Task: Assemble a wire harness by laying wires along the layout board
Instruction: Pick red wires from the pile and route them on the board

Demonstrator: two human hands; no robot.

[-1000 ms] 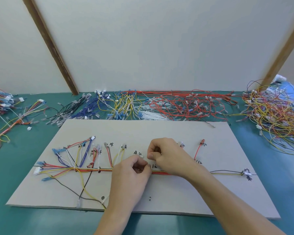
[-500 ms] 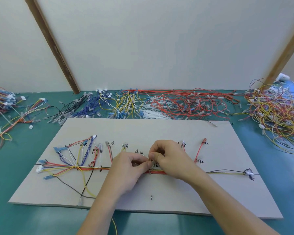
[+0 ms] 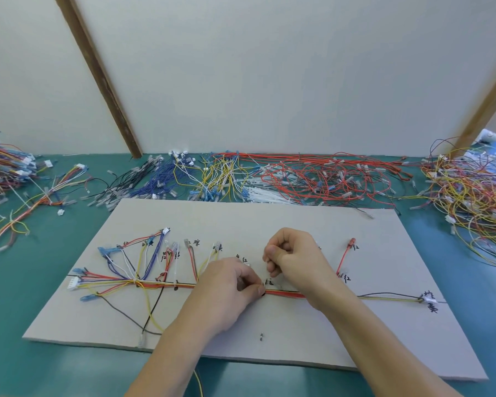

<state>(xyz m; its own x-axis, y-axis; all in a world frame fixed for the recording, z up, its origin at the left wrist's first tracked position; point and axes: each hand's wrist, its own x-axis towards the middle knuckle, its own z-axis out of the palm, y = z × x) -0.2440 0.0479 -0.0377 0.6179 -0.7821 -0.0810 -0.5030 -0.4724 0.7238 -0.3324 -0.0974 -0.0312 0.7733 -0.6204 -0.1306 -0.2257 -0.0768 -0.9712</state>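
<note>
On the board (image 3: 269,222), hand-marked with Chinese characters including 红 beside a red branch wire (image 3: 343,257), the left hand (image 3: 226,293) pinches the harness (image 3: 284,294) on the trunk line, while the right hand (image 3: 295,257), fingers curled, pinches something too small to identify.

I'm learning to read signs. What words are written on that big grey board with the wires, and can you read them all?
"红", handwritten in black on the layout board beside the red wire's connector.
"红" again, lower down by the same red wire.
"红" above the left hand, partly hidden.
The other handwritten marks, near the branch ends and at the white connector on the right end, are too blurred to read.
No printed labels, brands or numbers show.
</note>
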